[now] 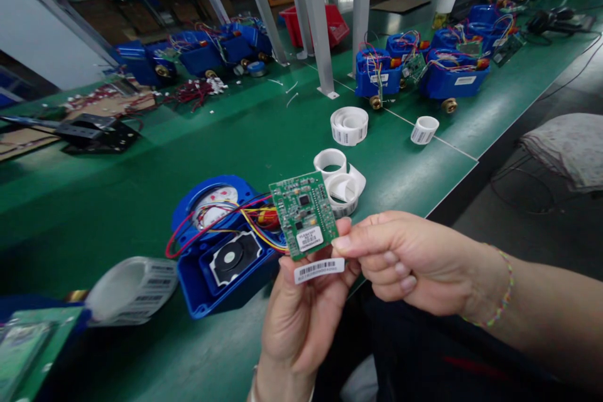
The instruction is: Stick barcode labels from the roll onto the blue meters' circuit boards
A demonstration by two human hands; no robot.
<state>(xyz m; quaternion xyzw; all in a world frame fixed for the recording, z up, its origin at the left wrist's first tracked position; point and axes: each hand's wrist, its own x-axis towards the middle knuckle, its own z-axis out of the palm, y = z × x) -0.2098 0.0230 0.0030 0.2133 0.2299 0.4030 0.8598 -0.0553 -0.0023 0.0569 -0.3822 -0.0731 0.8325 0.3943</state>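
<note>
A green circuit board (301,207), with a small white label on its face, is held up before me. My left hand (301,320) supports it from below, thumb in front and fingers partly hidden behind. A barcode sticker (319,270) lies across the left thumb tip, just under the board's lower edge. My right hand (405,257) pinches the board's lower right corner between thumb and forefinger. Coloured wires run from the board to an open blue meter housing (211,298), which sits on the bench to the left and contains a black round part.
Barcode label rolls (349,125) stand on the green bench (226,132) beyond the board; a larger label roll (134,292) is at left. Several blue wired housings (455,78) line the back right. Metal posts (318,25) rise from the bench. A cloth-covered stool (565,144) stands right.
</note>
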